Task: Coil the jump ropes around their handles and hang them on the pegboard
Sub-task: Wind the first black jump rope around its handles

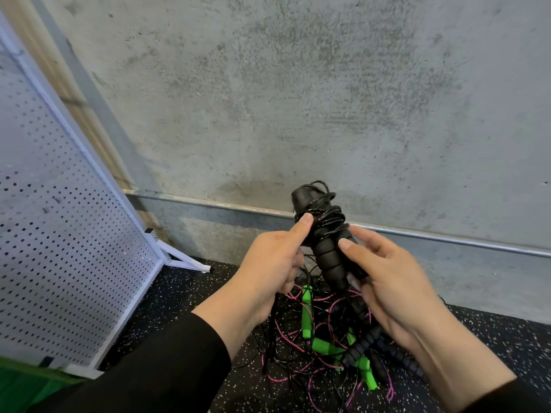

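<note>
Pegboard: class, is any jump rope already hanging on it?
No: the white pegboard shows only bare holes, while one black rope bundle is in the hands and the rest lie on the floor.

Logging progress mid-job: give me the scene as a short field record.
held item: black ribbed jump rope handles, black cord coiled round their upper part
left hand: thumb presses the coil
right hand: grips the handles lower down
floor pile: tangled pink-black ropes with green handles
white perforated pegboard: at left, no rope hung in view
</note>
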Action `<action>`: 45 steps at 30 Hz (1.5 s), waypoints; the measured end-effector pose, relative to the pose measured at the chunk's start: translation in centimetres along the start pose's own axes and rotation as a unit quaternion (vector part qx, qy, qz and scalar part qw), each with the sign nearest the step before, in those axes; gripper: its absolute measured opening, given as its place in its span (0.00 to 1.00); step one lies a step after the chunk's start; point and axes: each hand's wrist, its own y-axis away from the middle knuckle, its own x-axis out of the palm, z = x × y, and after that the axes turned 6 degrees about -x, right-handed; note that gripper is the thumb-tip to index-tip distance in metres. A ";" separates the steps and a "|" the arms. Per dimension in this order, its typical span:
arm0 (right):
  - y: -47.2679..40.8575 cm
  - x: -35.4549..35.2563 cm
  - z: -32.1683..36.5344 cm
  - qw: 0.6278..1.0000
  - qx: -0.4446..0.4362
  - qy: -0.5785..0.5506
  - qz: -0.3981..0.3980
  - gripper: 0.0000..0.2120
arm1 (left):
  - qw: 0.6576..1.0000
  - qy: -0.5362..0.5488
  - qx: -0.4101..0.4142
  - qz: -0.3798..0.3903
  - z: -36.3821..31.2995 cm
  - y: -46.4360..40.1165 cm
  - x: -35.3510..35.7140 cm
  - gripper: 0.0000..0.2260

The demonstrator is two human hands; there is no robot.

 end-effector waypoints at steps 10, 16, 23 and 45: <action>-0.5 -0.8 0.8 0.999 0.036 0.029 0.027 0.12 | 0.996 -0.077 0.032 0.015 0.3 0.1 0.3 0.16; -0.3 -0.9 1.4 0.973 -0.069 0.222 0.002 0.14 | 0.996 -0.079 -0.018 0.045 0.0 0.1 0.1 0.19; 0.1 -0.6 0.5 0.885 -0.169 0.434 -0.009 0.23 | 0.997 -0.014 -0.057 0.047 0.2 0.0 0.2 0.18; 0.9 -0.4 1.1 0.983 0.078 0.129 0.103 0.19 | 0.996 -0.063 -0.002 0.065 0.1 0.7 0.5 0.16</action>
